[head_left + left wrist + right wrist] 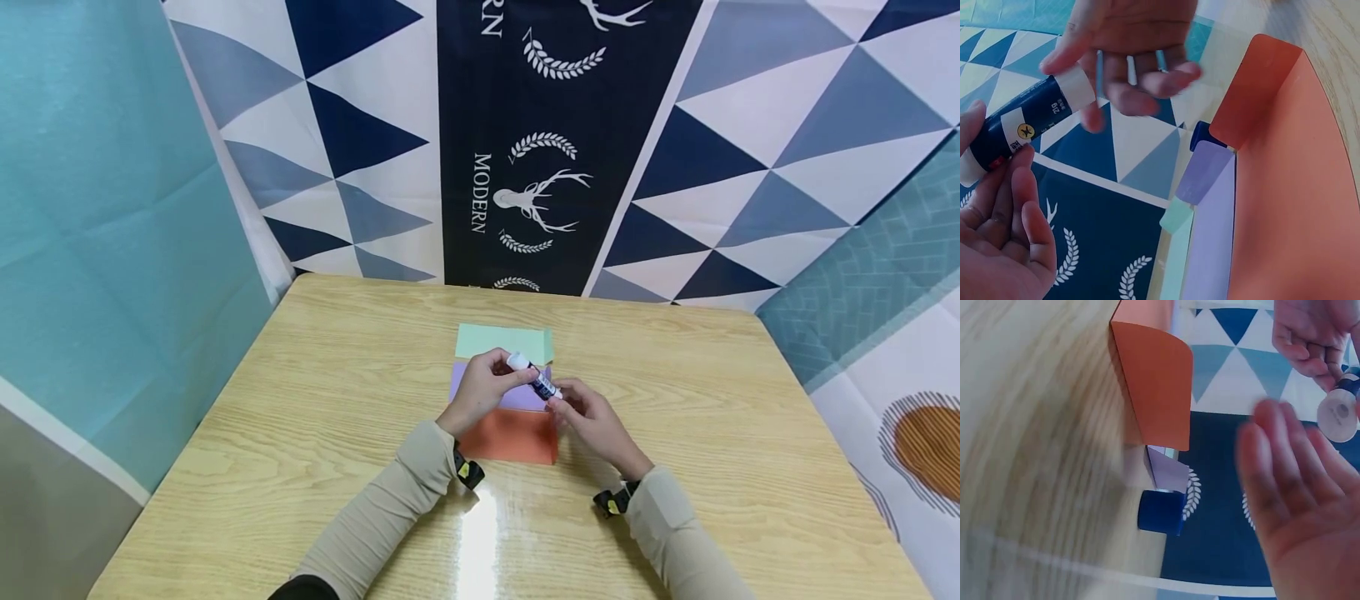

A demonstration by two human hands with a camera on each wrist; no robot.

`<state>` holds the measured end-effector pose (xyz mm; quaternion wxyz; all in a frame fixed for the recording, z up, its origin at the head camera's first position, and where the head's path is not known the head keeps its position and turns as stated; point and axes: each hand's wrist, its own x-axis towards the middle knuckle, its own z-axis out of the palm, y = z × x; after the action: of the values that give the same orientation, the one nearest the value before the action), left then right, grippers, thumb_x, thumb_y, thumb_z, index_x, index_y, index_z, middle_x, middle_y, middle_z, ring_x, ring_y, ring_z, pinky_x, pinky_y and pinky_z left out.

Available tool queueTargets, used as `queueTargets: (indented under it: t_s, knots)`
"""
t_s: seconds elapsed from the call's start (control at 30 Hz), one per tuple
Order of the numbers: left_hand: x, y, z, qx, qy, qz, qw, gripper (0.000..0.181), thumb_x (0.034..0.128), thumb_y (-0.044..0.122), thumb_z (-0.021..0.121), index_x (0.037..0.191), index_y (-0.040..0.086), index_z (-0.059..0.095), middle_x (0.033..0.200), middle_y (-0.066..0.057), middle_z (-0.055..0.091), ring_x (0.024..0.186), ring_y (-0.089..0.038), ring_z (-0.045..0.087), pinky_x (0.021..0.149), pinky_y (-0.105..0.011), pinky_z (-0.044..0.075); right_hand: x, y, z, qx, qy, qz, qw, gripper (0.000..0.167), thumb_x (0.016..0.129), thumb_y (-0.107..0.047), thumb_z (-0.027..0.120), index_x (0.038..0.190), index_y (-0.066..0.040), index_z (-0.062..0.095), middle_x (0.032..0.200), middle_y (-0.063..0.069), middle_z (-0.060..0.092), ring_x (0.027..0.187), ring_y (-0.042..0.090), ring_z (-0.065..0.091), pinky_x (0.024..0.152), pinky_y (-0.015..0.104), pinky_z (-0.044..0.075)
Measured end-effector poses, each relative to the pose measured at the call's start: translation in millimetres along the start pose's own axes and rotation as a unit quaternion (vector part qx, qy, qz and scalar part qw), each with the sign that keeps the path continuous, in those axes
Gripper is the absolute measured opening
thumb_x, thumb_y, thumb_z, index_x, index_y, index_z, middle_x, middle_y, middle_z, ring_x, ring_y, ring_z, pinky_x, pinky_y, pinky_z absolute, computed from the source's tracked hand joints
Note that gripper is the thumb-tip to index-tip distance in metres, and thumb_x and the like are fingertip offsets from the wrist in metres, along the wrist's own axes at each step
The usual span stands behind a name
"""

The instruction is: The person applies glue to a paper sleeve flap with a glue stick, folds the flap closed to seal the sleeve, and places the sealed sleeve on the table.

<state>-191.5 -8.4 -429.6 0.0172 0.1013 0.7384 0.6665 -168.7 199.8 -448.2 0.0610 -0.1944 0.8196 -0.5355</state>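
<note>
A dark blue glue stick with white ends [542, 383] is held aslant above the coloured papers. My left hand [491, 385] grips it near its upper-left white end, thumb and fingers on either side, as the left wrist view shows. At the other white end, my right hand [596, 421] pinches with thumb and index finger; its other fingers [1282, 456] spread loosely and look blurred. Below lie an orange paper [510, 437], a purple paper [468, 379] and a light green paper [498, 340], in a row. Each has a folded flap at its right edge, the orange flap [1157, 387] standing up.
A small dark blue object [1161, 511] stands by the papers' right edge; its kind is unclear. The wooden table [300, 417] reaches back to a patterned cloth [375, 150]. A teal cloth [127, 208] hangs at the left.
</note>
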Motion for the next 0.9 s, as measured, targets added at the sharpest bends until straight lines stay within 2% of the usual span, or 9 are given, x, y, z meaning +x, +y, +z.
queueTargets:
  t_s: [0.1,0.2,0.3,0.4,0.47,0.57,0.73,0.8,0.9]
  knots:
    - [-0.5,-0.3,1.2,0.0,0.005,-0.001,1.0,0.024,0.0845,0.023,0.077,0.089,0.002,0.065,0.083,-0.003,0.067,0.073,-0.006,0.058,0.066,-0.021,0.045,0.2,0,1,-0.016,0.048,-0.012,0.9987,0.033,0.093,-0.015,0.066,0.122,-0.002,0.056,0.097,0.019,0.066,0.076,0.012,0.063,0.069,0.026,0.055]
    - [-1.0,0.7,3.1,-0.003,0.008,-0.001,1.0,0.025,0.0843,0.023,0.077,0.089,0.002,0.065,0.084,-0.006,0.068,0.074,-0.007,0.059,0.068,-0.021,0.047,0.7,-1,2,-0.044,0.075,-0.025,0.9959,0.032,0.088,-0.015,0.073,0.114,-0.005,0.058,0.091,0.013,0.066,0.073,0.005,0.059,0.066,0.021,0.051]
    - [-1.4,2.4,5.4,-0.011,0.006,-0.005,0.9999,0.026,0.0848,0.024,0.076,0.091,0.001,0.065,0.085,-0.005,0.068,0.075,-0.006,0.06,0.07,-0.021,0.048,0.3,-2,3,-0.059,0.111,-0.045,0.991,0.027,0.086,-0.011,0.074,0.108,-0.003,0.061,0.084,0.012,0.066,0.068,0.006,0.058,0.062,0.021,0.051]
    - [-1.2,3.4,7.5,-0.019,0.003,-0.007,0.9998,0.026,0.086,0.025,0.075,0.092,0.002,0.065,0.085,-0.002,0.067,0.076,-0.006,0.059,0.069,-0.02,0.046,-0.9,-2,4,-0.058,0.137,-0.066,0.9867,0.021,0.089,-0.009,0.07,0.107,-0.001,0.063,0.08,0.015,0.066,0.065,0.011,0.06,0.061,0.025,0.054]
    - [-1.0,3.9,8.3,-0.021,0.003,-0.006,0.9998,0.026,0.0863,0.025,0.075,0.093,0.002,0.065,0.085,-0.001,0.065,0.076,-0.007,0.057,0.067,-0.02,0.045,-1.3,-2,3,-0.043,0.131,-0.07,0.9879,0.019,0.093,-0.009,0.065,0.109,0.0,0.063,0.081,0.018,0.066,0.066,0.015,0.062,0.061,0.028,0.055]
    - [-1.0,4.7,8.8,-0.02,0.003,0.0,0.9998,0.024,0.087,0.022,0.074,0.094,0.002,0.065,0.084,0.0,0.063,0.075,-0.007,0.056,0.066,-0.02,0.044,-1.6,-2,1,-0.013,0.094,-0.065,0.9934,0.02,0.1,-0.011,0.054,0.111,0.004,0.061,0.081,0.021,0.065,0.068,0.016,0.062,0.063,0.03,0.056]
    - [-1.2,4.6,10.7,-0.021,-0.023,0.011,0.9995,0.022,0.0875,0.019,0.074,0.094,0.0,0.064,0.083,0.0,0.062,0.073,-0.007,0.055,0.065,-0.02,0.043,-1.9,-2,-2,0.054,0.029,-0.046,0.9971,0.044,0.108,-0.019,0.028,0.101,0.015,0.056,0.076,0.015,0.062,0.066,0.012,0.061,0.064,0.029,0.055]
    - [-1.5,4.6,11.8,-0.021,-0.029,0.012,0.9993,0.022,0.0869,0.019,0.074,0.093,0.0,0.064,0.083,0.001,0.063,0.072,-0.006,0.054,0.064,-0.02,0.042,-1.5,0,-3,0.066,0.029,-0.038,0.9967,0.049,0.109,-0.022,0.026,0.096,0.016,0.055,0.076,0.013,0.062,0.066,0.01,0.061,0.064,0.028,0.055]
    - [-2.5,5.3,12.7,-0.023,-0.02,0.009,0.9995,0.023,0.0861,0.02,0.075,0.091,0.001,0.064,0.083,0.001,0.063,0.072,-0.007,0.054,0.063,-0.02,0.042,-0.9,0,-3,0.067,0.055,-0.021,0.996,0.044,0.107,-0.022,0.035,0.099,0.014,0.058,0.079,0.01,0.065,0.067,0.009,0.063,0.065,0.027,0.056]
